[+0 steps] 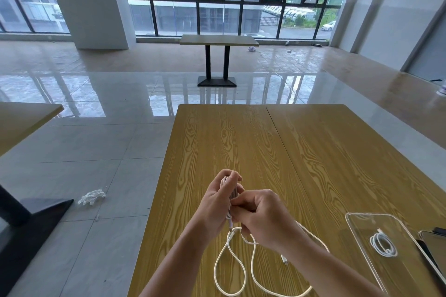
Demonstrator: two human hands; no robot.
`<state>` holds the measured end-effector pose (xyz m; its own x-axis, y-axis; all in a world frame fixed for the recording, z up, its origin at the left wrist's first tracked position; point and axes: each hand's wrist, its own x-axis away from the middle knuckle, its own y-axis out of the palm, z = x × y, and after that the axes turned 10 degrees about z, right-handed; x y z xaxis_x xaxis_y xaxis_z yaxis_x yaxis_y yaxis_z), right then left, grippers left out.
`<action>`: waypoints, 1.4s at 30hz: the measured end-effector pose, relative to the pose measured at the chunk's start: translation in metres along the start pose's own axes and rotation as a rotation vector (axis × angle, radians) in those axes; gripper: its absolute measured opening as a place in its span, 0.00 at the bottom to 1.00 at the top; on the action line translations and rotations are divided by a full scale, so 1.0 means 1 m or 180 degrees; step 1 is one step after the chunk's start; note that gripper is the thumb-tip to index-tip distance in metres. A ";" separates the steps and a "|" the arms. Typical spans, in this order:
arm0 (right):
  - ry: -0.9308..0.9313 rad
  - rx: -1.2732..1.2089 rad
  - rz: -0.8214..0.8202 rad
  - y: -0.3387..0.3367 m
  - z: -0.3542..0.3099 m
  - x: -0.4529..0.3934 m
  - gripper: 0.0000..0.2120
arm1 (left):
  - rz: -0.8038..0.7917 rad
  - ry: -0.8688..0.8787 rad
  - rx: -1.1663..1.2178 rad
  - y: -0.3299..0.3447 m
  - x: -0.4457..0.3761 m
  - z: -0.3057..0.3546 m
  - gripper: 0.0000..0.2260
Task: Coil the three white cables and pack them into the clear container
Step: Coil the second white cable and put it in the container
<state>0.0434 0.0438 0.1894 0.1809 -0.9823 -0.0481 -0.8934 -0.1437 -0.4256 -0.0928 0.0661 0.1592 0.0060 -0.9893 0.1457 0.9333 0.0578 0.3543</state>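
White thin charging cable (231, 200) is being wound above the yellow wood-grain bench (241, 142), left hand (217, 200) gripping the bundle, right hand (263, 214) fingers pinching the strand; keeping loops even would help before packing beside the coil in the clear plastic container (357, 222).

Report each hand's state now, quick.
Left hand: closed, fingers gripping the coiled bundle of white cable.
Right hand: closed, fingers pinching that same cable.
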 end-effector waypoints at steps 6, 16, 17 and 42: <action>-0.0021 -0.0002 -0.0253 -0.002 -0.001 0.004 0.07 | 0.0442 -0.0031 0.0249 -0.003 -0.004 0.000 0.06; 0.0237 0.0182 -0.0840 -0.010 0.010 0.009 0.05 | 0.0474 -0.0065 0.0313 -0.024 -0.019 0.022 0.11; 0.0197 0.0155 -0.0740 -0.009 0.009 0.008 0.05 | 0.0380 -0.0047 0.0262 -0.023 -0.019 0.021 0.12; -0.1015 0.0671 -0.0272 0.000 -0.001 0.009 0.09 | 0.0484 -0.0437 0.0442 -0.009 -0.012 0.014 0.05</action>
<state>0.0446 0.0353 0.1898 0.3994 -0.8765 -0.2686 -0.7715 -0.1630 -0.6150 -0.1064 0.0795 0.1667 0.0849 -0.9409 0.3278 0.8671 0.2319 0.4410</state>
